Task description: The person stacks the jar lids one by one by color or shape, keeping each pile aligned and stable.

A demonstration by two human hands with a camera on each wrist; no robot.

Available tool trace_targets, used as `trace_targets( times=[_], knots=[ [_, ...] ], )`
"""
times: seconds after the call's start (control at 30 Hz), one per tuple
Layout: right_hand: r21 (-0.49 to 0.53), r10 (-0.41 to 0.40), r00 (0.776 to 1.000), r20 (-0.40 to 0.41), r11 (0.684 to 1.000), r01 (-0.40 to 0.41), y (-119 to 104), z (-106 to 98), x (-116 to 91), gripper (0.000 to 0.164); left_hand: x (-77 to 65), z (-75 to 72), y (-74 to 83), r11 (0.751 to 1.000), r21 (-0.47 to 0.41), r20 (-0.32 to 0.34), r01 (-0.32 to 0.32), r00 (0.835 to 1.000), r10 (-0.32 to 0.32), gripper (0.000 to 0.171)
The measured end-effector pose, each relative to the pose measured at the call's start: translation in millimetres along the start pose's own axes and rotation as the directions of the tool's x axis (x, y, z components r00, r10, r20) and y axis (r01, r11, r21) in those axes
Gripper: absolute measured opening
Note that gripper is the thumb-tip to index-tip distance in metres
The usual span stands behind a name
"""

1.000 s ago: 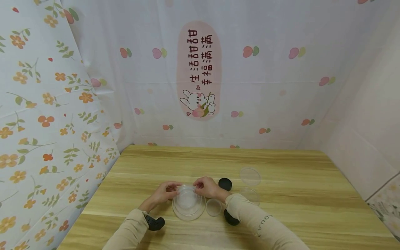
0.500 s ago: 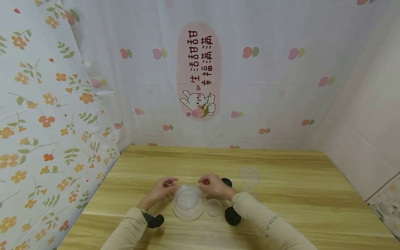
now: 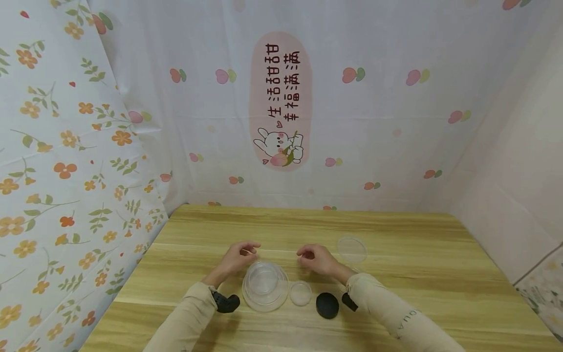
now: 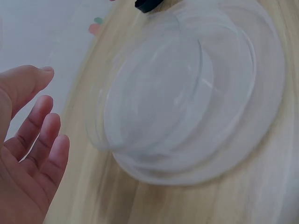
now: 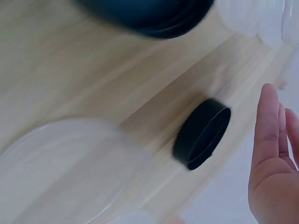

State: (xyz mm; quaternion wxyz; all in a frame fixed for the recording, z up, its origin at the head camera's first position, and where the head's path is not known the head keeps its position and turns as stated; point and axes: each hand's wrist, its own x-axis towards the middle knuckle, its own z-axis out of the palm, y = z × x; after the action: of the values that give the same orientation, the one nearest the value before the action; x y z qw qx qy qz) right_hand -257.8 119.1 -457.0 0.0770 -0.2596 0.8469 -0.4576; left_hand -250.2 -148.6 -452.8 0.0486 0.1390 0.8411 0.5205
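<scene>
Several clear round plastic containers stand in a stack point(image 3: 264, 288), smaller ones on top of wider ones, on the wooden table. My left hand point(image 3: 239, 256) is at the stack's back left, apart from it, fingers loosely bent. The left wrist view shows that hand point(image 4: 35, 135) holding nothing beside the stack point(image 4: 177, 102). To the right of the stack my right hand point(image 3: 317, 259) hovers with loosely bent fingers. Nothing is in the right hand point(image 5: 273, 158) in the right wrist view, where a black round lid point(image 5: 201, 135) lies close by; my hand hides that lid in the head view.
A clear disc point(image 3: 301, 293) lies just right of the stack, and a black round lid point(image 3: 327, 305) beyond it. Another clear disc point(image 3: 352, 249) lies behind my right wrist. Patterned cloth point(image 3: 281, 190) hangs along the table's back edge.
Both hands have let go of the top container and drawn apart, the right one moving further right, over the black lid at the back. The stack stays in place.
</scene>
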Motion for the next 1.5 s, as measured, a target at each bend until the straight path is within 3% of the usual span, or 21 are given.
trace_targets(
  times=[0.23,0.47,0.63,0.73,1.07,1.27,1.5],
  knots=[
    [0.016,0.079,0.996,-0.04,0.997,-0.078,11.7,-18.2,-13.5,0.024,10.7,10.5,13.6,0.997,0.017,0.053,-0.078,0.996,0.077,0.03],
    [-0.137,0.027,0.987,-0.16,0.989,-0.049,16.7,-42.4,-28.2,0.019,20.5,26.8,25.1,0.993,0.006,0.045,-0.118,0.992,0.117,0.028],
    [-0.18,0.005,0.977,-0.212,0.983,-0.044,23.8,-55.7,-38.3,0.017,29.8,37.2,29.2,0.989,0.016,0.047,-0.145,0.988,0.144,0.028],
    [-0.167,0.029,0.972,-0.233,0.984,-0.069,28.1,-61.5,-43.2,0.018,35.3,43.3,33.2,0.988,0.021,0.069,-0.155,0.986,0.153,0.028],
    [0.013,0.18,0.945,-0.273,0.983,-0.184,33.9,-75.7,-57.5,0.024,51.9,71.4,51.4,0.986,0.013,0.117,-0.168,0.979,0.166,0.025],
    [0.019,0.206,0.932,-0.298,0.978,-0.21,41.4,-81.3,-62.4,0.026,55.6,90.8,62.4,0.989,-0.012,0.159,-0.149,0.976,0.149,0.026],
    [0.018,0.212,0.921,-0.326,0.976,-0.218,48.5,-88.7,-69.2,0.027,61.9,115.3,68.8,0.985,-0.014,0.209,-0.174,0.963,0.173,0.029]
  ],
)
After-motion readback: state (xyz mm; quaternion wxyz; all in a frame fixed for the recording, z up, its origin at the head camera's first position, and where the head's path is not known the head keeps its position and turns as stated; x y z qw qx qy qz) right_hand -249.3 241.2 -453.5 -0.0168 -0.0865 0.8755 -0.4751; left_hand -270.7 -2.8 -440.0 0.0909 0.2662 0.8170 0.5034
